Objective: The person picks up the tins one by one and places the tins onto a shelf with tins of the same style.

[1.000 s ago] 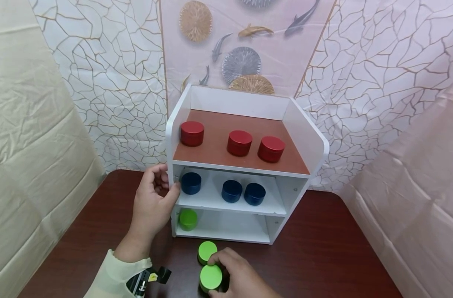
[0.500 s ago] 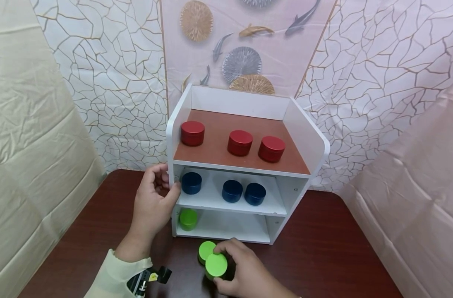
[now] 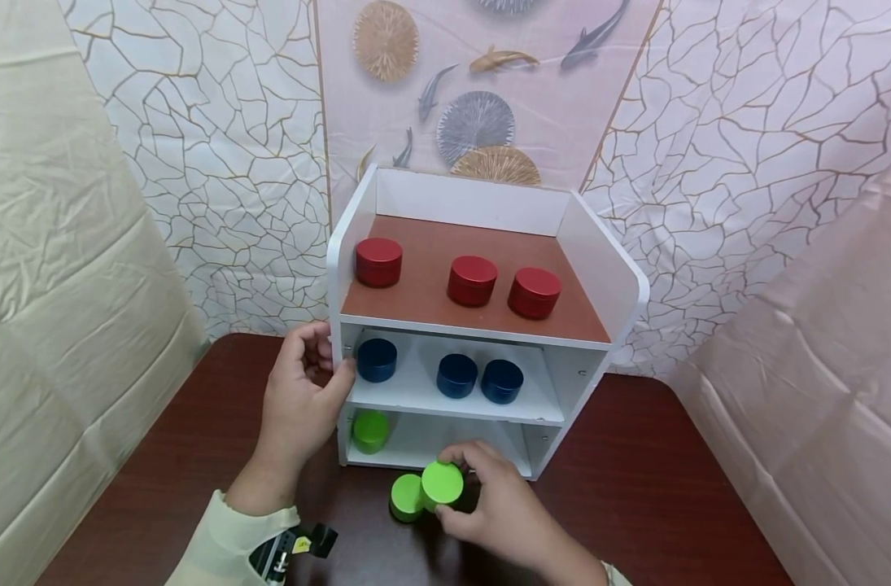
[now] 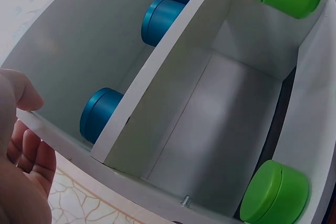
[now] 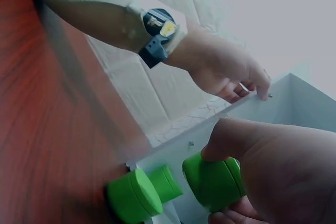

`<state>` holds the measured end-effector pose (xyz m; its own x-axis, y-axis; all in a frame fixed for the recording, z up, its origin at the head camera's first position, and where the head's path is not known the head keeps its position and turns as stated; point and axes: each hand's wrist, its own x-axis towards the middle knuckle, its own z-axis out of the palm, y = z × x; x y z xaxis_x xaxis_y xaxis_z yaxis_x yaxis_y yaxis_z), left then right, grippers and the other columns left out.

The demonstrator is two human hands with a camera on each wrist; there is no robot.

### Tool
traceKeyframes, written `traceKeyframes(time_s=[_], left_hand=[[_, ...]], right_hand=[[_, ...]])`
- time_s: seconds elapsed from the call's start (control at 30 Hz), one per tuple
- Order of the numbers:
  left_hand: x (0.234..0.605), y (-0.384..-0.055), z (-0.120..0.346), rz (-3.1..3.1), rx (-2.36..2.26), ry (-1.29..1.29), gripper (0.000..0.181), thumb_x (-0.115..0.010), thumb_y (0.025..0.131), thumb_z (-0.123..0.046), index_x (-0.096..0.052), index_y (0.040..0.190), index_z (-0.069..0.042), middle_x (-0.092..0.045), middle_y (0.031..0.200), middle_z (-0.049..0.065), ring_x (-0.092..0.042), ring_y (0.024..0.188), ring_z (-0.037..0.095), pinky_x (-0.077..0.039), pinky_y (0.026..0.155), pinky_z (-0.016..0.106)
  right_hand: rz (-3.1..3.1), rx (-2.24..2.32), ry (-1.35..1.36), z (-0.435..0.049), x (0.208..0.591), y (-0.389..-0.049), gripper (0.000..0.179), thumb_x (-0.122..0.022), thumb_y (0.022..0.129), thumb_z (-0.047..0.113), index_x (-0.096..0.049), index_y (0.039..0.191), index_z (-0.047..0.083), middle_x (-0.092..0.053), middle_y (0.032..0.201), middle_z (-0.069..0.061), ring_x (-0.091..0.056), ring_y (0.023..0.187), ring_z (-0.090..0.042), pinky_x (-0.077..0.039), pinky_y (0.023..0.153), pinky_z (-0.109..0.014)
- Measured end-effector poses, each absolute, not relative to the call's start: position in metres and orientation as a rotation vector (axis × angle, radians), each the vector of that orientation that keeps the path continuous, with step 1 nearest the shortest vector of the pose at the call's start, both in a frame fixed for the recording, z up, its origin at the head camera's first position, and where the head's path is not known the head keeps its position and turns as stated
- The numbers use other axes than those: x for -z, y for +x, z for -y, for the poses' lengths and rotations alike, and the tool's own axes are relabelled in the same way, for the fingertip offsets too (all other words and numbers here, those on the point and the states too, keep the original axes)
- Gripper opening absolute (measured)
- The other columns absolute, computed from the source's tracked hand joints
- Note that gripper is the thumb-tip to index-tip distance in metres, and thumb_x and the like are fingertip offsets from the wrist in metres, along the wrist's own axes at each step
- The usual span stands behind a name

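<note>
In the head view my left hand [image 3: 294, 403] grips the left side panel of a small white shelf unit [image 3: 602, 273], thumb on the front edge. My right hand [image 3: 507, 509] pinches a round green tin [image 3: 442, 483] between thumb and fingers, just in front of the bottom shelf. Close by on its left, a second green tin [image 3: 405, 498] stands on the table. A third green tin [image 3: 370, 432] sits at the left end of the bottom shelf. The right wrist view shows the held tin [image 5: 210, 179] tilted in the grasp.
Three blue tins [image 3: 456, 376] stand on the middle shelf. On the brown top board are three red tins [image 3: 471, 282]. The unit stands on a dark reddish wooden table [image 3: 635, 488], with a patterned cloth [image 3: 218, 163] behind it and plain cloth on both sides.
My right hand has carried the held green tin forward and to the right, from in front of the second green tin to its right side. The left hand has stayed on the panel.
</note>
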<state>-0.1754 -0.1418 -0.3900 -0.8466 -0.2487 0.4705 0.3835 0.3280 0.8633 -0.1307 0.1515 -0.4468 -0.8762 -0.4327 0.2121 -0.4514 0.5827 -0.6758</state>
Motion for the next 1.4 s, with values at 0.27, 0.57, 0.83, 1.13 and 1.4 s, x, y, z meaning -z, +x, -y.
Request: traceKeyframes(time_s=[0.27, 0.57, 0.83, 1.13, 1.4], left_hand=[[0.39, -0.176, 0.142, 2.069, 1.548, -0.122, 0.047, -0.075, 0.103, -0.009, -0.056, 0.146, -0.013, -0.057, 0.114, 0.006, -0.057, 0.103, 0.017, -0.052, 0.085, 0.017], [0.39, -0.176, 0.141, 2.043, 1.556, -0.13, 0.049, -0.077, 0.1, -0.006, -0.058, 0.145, -0.011, -0.059, 0.112, 0.006, -0.059, 0.102, 0.019, -0.052, 0.084, 0.017], [0.39, -0.176, 0.141, 2.04, 1.562, -0.132, 0.049, -0.077, 0.1, -0.005, -0.057, 0.145, -0.01, -0.059, 0.112, 0.006, -0.059, 0.101, 0.019, -0.052, 0.083, 0.017], [0.391, -0.176, 0.142, 2.046, 1.566, -0.129, 0.048, -0.077, 0.101, -0.007, -0.057, 0.145, -0.011, -0.058, 0.113, 0.006, -0.058, 0.102, 0.019, -0.052, 0.084, 0.017], [0.391, -0.176, 0.142, 2.051, 1.566, -0.125, 0.048, -0.077, 0.102, -0.007, -0.057, 0.145, -0.011, -0.058, 0.113, 0.006, -0.058, 0.102, 0.019, -0.052, 0.085, 0.017]], right_hand=[[2.753, -1.2, 0.704, -0.155, 0.445, -0.143, 0.054, -0.098, 0.082, 0.019, -0.07, 0.127, 0.024, -0.066, 0.116, 0.016, -0.065, 0.104, -0.006, -0.066, 0.093, -0.035], [2.794, -1.216, 0.668, -0.155, 0.444, -0.158, 0.048, -0.096, 0.086, 0.021, -0.069, 0.125, 0.026, -0.066, 0.114, 0.013, -0.064, 0.107, -0.009, -0.066, 0.093, -0.031], [2.798, -1.193, 0.658, -0.152, 0.449, -0.166, 0.047, -0.095, 0.086, 0.023, -0.071, 0.126, 0.023, -0.069, 0.112, 0.015, -0.063, 0.107, -0.009, -0.066, 0.094, -0.037], [2.786, -1.233, 0.708, -0.148, 0.452, -0.177, 0.041, -0.092, 0.09, 0.021, -0.068, 0.124, 0.023, -0.071, 0.11, 0.009, -0.066, 0.105, -0.014, -0.067, 0.096, -0.045], [2.794, -1.134, 0.691, -0.144, 0.458, -0.188, 0.047, -0.09, 0.09, 0.023, -0.068, 0.131, 0.018, -0.072, 0.114, 0.004, -0.069, 0.103, -0.011, -0.067, 0.096, -0.046]])
